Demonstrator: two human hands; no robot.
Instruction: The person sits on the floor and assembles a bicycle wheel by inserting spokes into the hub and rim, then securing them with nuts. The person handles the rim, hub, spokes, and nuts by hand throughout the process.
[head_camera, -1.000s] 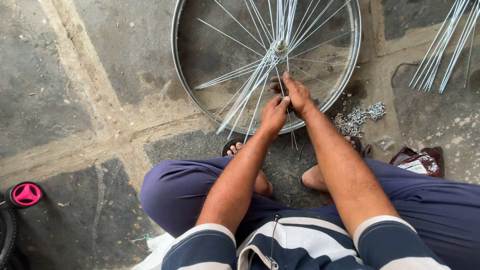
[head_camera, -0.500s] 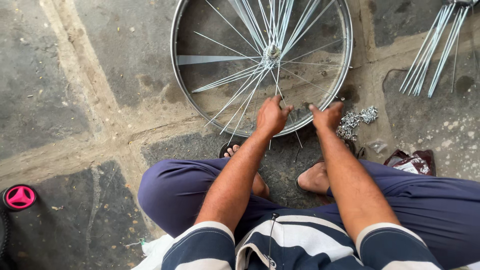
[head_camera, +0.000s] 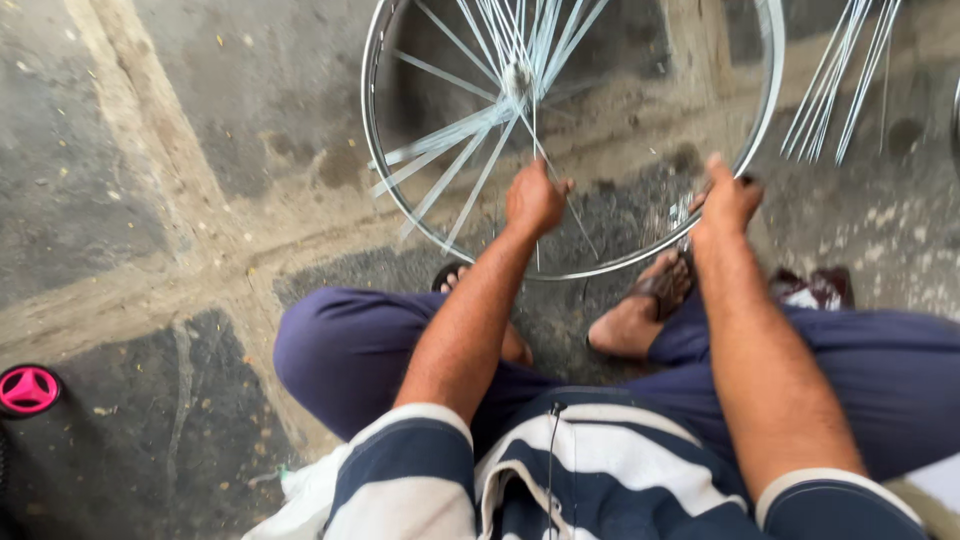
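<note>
Head view: my left hand (head_camera: 535, 198) pinches one spoke (head_camera: 560, 200); right hand (head_camera: 728, 200) grips the rim (head_camera: 770, 90) at frame right. Most spokes hang loose from the hub (head_camera: 517, 80), lacing barely begun; spare spokes (head_camera: 840, 80) wait upper right.

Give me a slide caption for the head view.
Seated person's left hand pinches a spoke while right hand grips the bicycle rim.

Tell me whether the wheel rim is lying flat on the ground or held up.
Held up, tilted. The rim has its near edge by the hands, the right hand grips it, and the left hand pinches a spoke.
</note>
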